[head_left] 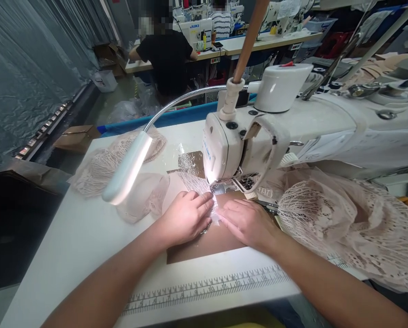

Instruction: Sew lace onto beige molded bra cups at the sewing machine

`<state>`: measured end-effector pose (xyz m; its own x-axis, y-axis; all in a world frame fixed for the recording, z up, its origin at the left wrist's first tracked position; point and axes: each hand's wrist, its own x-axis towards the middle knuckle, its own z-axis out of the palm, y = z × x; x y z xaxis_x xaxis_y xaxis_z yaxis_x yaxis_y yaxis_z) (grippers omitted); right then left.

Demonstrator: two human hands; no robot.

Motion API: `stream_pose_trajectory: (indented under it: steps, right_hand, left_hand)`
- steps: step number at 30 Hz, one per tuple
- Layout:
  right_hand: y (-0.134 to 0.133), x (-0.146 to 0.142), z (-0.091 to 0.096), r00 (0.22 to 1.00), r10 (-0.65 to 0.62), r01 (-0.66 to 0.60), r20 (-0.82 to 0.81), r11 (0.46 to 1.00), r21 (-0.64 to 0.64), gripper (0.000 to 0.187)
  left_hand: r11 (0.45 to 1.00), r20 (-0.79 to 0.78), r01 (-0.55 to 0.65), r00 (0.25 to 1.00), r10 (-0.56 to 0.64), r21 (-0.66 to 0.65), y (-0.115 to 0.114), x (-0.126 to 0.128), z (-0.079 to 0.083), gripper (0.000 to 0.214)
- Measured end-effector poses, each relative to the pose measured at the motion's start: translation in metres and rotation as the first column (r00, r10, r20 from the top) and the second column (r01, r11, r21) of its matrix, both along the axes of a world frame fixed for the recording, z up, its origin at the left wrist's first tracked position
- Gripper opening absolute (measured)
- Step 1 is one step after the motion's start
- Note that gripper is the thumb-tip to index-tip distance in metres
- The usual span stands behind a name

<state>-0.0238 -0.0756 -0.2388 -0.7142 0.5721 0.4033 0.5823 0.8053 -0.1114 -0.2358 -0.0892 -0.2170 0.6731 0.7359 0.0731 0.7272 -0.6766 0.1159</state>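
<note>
Head view. The blue lettering "JUKI" is read on a white machine on the far bench (194, 26), where a person in a black shirt (167, 54) is seated; blue letters on the face of the near sewing machine (224, 150) are seen too obliquely to be read with certainty; a printed ruler (207, 286) with numerals, among them 10, is carried along the near edge of the white table (70, 237). A strip of pale openwork lace (194, 180), netted and branching in pattern, is laid under the machine's head on a matt brown patch (204, 248); its long axis is directed away from the wearer, slightly leftward. The left hand (186, 218) is laid flat, fingers extended and close together, pressed on the lace and closed on nothing; the right hand (246, 223) is likewise spread flat just beside it, fingertips nearly met at the needle. A gooseneck lamp (126, 168) is lit at left; lace is heaped at right (354, 223) and at left (101, 168).
</note>
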Motion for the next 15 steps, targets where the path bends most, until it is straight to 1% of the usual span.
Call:
stream_pose_trajectory:
  steps: [3, 7, 11, 15]
  right_hand:
    - [0.001, 0.000, -0.001, 1.000, -0.002, 0.002, -0.001, 1.000, 0.006, 0.025]
    - [0.001, -0.001, -0.003, 0.998, -0.050, 0.050, 0.027, 0.999, 0.002, 0.023]
    - [0.000, -0.003, -0.001, 0.994, -0.092, 0.090, 0.059, 0.995, 0.035, 0.026]
    - [-0.001, -0.004, 0.000, 0.990, -0.103, 0.099, 0.099, 0.994, 0.044, 0.028]
  left_hand:
    - [1.000, 0.004, 0.000, 1.000, 0.000, -0.010, 0.003, -0.002, -0.001, 0.044]
    - [1.000, 0.001, -0.006, 1.000, 0.005, 0.006, 0.009, -0.004, -0.002, 0.046]
    - [0.999, -0.002, -0.017, 1.000, 0.017, 0.042, 0.011, -0.004, -0.003, 0.041]
    - [0.997, -0.003, 0.004, 1.000, -0.004, 0.079, 0.008, -0.004, -0.006, 0.036]
